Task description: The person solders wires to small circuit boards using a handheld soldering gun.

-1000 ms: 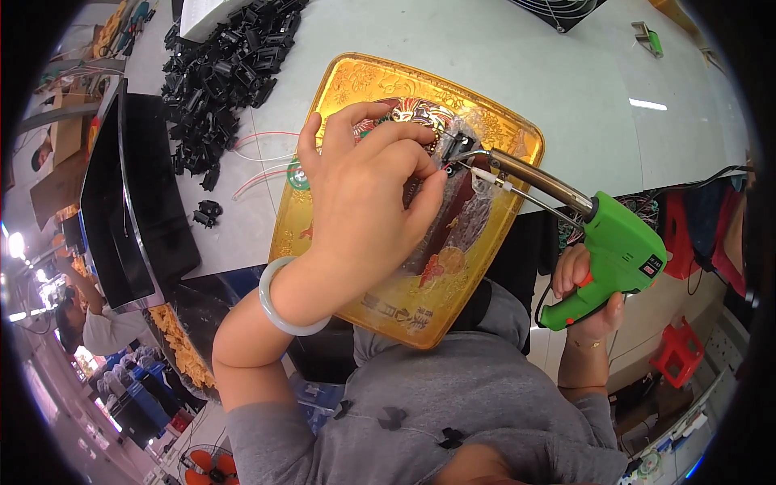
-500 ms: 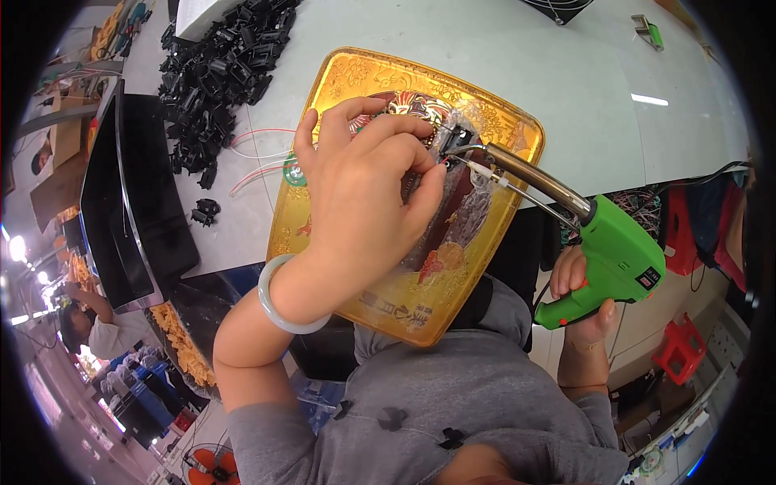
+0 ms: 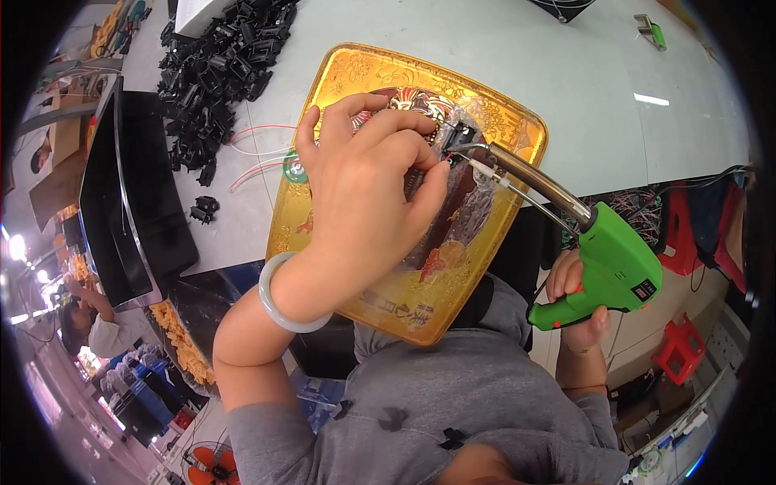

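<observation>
My left hand [image 3: 364, 190] lies over the gold tray [image 3: 388, 311], thumb and forefinger pinched on a thin wire beside a small black plastic holder [image 3: 461, 136]. The fingers hide most of that wire; a reddish bit shows at the thumb tip. In my right hand [image 3: 568, 279] is a green soldering gun [image 3: 618, 259], gripped by its handle. Its bent tip and thin feed tube meet at the holder, close to my left thumb. A round green circuit board [image 3: 294, 166] with red and white wires sticks out left of my left hand, over the tray's edge.
A heap of black plastic holders [image 3: 222, 77] covers the table's far left, with a couple lying loose [image 3: 204, 210]. A black bin-like container [image 3: 141, 194] stands at left. Bundled wires [image 3: 626, 214] lie at right below the table edge, near a red stool [image 3: 679, 347].
The soldering gun's body has shifted very slightly left, its tip staying at the black holder. My left hand keeps its pinch almost unmoved.
</observation>
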`<state>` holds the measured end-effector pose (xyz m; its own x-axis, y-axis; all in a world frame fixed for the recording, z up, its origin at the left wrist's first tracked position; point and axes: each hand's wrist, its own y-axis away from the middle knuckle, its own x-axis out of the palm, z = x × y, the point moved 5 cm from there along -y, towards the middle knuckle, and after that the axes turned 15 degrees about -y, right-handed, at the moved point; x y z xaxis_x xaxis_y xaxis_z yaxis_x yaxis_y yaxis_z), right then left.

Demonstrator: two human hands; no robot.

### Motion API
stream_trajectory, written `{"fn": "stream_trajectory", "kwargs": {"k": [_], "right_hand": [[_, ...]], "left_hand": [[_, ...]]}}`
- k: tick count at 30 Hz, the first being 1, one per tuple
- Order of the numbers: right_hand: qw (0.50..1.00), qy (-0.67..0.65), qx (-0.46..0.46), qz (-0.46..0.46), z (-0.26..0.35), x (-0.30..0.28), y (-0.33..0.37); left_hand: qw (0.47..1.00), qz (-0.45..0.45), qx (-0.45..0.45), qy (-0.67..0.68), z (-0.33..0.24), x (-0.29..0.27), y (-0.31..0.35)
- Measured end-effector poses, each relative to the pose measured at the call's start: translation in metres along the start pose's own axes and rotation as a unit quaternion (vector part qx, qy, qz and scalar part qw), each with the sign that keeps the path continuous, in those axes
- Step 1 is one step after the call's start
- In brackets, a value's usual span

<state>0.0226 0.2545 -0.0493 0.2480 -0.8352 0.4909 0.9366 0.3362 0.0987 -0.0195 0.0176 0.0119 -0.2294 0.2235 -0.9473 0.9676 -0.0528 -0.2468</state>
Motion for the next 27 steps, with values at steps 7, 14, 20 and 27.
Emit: {"fn": "stream_trajectory", "kwargs": {"k": [7,14,20,27], "right_hand": [[1.000,0.010,-0.018,0.004,-0.002,-0.005,0.003],[1.000,0.009,-0.029,-0.005,0.011,-0.001,-0.006],[0.995,-0.033,-0.092,0.034,0.026,-0.002,-0.042],[0.976,-0.132,-0.085,0.149,0.029,0.013,-0.095]], "left_hand": [[1.000,0.000,-0.001,-0.002,0.001,0.000,0.000],[1.000,-0.002,-0.002,0.000,0.002,0.001,0.000],[1.000,-0.010,-0.006,0.012,0.002,0.002,0.000],[1.000,-0.001,-0.005,-0.002,-0.002,-0.001,-0.003]]}}
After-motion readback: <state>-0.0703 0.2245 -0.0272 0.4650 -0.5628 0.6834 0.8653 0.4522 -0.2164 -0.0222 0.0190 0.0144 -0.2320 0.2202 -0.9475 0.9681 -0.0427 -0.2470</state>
